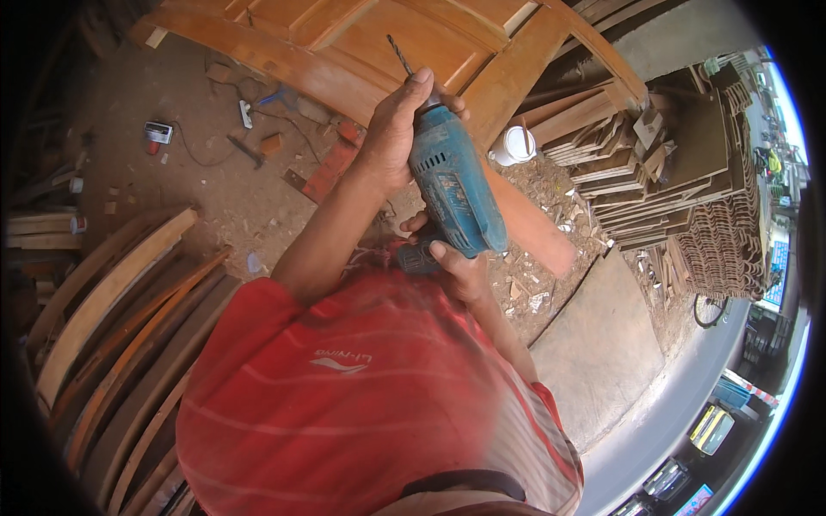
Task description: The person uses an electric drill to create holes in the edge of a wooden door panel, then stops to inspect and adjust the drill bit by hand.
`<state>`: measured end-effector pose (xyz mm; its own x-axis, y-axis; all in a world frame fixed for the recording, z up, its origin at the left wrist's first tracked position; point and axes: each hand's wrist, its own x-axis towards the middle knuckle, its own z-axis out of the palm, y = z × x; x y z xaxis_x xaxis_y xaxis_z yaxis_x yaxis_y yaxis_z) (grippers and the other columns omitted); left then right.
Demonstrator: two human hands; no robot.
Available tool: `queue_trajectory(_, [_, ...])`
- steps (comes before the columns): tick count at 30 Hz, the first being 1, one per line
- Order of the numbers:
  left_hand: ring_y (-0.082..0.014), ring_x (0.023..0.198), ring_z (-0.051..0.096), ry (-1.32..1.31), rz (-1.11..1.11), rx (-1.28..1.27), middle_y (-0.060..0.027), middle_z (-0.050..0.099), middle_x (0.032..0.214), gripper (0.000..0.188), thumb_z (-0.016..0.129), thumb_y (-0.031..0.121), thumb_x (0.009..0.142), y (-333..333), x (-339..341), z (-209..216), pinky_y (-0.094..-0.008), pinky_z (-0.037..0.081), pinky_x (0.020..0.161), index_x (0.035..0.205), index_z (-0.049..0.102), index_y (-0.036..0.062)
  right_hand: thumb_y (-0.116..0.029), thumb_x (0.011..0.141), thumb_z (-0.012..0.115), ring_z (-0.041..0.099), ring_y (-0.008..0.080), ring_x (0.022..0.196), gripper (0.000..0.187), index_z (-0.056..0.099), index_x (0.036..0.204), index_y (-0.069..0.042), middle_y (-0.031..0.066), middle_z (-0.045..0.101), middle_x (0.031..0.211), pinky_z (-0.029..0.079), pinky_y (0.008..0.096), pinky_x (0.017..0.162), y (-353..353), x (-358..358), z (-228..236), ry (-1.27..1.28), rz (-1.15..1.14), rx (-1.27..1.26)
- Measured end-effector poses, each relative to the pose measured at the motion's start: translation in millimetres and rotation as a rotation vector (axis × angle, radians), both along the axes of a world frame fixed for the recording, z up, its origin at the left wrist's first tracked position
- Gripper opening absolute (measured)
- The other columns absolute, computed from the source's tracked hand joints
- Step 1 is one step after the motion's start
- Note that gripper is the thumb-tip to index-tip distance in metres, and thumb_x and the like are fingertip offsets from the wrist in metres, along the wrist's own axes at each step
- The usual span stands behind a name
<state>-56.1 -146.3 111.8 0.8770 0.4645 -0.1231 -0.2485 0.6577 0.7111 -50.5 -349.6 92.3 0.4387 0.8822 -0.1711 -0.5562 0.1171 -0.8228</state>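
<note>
A teal power drill (456, 181) is held in front of my chest, tilted, its twist bit (398, 55) pointing up toward the far side. Around the chuck at its front end, my left hand (400, 125) is closed, thumb along the side. My right hand (460, 268) is wrapped around the handle near my shirt; part of its fingers is hidden behind the drill. Beyond the bit lies a brown panelled wooden door (370, 64), and the bit's tip shows in front of it without my being able to tell if they touch.
A white bucket (514, 145) stands right of the door, near stacked wooden boards (619, 163). Curved timber pieces (120, 292) lean at the left. On the littered ground lie a hammer (246, 152), a corded tool (158, 132) and a red plank (331, 168). A road runs along the right.
</note>
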Motion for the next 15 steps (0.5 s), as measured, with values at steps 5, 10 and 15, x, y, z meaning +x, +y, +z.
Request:
queue_trajectory(5, [-0.0205, 0.099, 0.069, -0.017, 0.138, -0.192, -0.0101, 0.071, 0.105, 0.059, 0.061, 0.058, 0.100, 1.3, 7.4, -3.2, -0.0360, 0.059, 0.088, 0.116, 0.063, 0.0014, -0.021, 0.087, 0.071, 0.065, 0.0220, 0.104, 0.045, 0.061, 0.125, 0.001, 0.0117, 0.066, 0.114, 0.053, 0.0369, 0.091, -1.1, -3.3, -13.5, -0.053, -0.059, 0.053])
queue_trajectory(10, [-0.0220, 0.107, 0.068, -0.060, 0.001, -0.152, -0.0113, 0.071, 0.111, 0.057, 0.062, 0.053, 0.101, -10.8, 5.0, 1.1, -0.0370, 0.058, 0.092, 0.126, 0.059, 0.0020, -0.021, 0.085, 0.071, 0.066, 0.0227, 0.101, 0.052, 0.057, 0.131, 0.002, 0.0132, 0.067, 0.115, 0.054, 0.0354, 0.085, -5.5, -1.8, -14.0, 0.108, -0.106, 0.128])
queue_trajectory(15, [-0.0206, 0.104, 0.067, -0.080, -0.058, -0.141, -0.0116, 0.069, 0.113, 0.042, 0.065, 0.047, 0.100, -20.4, 1.7, -6.4, -0.0375, 0.058, 0.091, 0.112, 0.061, 0.0062, -0.023, 0.085, 0.071, 0.066, 0.0234, 0.100, 0.056, 0.055, 0.132, 0.002, 0.0146, 0.067, 0.112, 0.054, 0.0357, 0.083, -14.2, -0.1, -14.7, 0.124, -0.084, 0.079])
